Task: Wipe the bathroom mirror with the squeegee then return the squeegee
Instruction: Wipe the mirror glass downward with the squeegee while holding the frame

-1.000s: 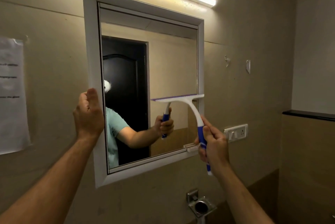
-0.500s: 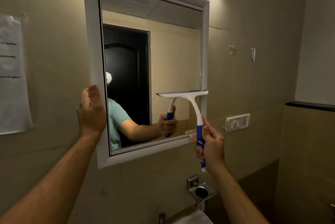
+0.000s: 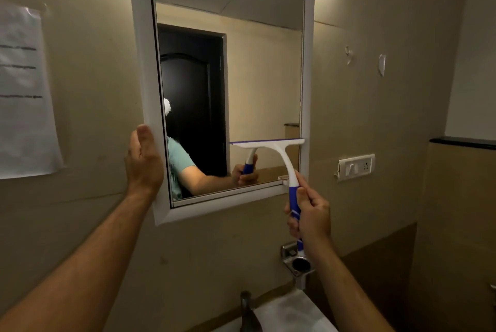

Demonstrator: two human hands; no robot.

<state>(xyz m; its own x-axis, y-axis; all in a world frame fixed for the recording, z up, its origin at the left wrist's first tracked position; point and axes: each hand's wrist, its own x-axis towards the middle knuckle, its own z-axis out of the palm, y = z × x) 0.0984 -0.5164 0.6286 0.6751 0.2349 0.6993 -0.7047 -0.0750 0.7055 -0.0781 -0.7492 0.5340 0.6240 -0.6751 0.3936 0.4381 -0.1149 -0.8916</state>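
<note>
- The right hand (image 3: 311,216) holds the squeegee (image 3: 279,154) in a closed grip on its blue handle
- The blade lies level against the mirror (image 3: 263,68), low on the right side, near the frame (image 3: 139,44)
- The left hand (image 3: 143,162) rests flat and open on the frame's left edge, steadying it
- Judgement: to finish the stroke well, keep the blade level and pressed evenly down to the bottom edge, with no lift
</note>
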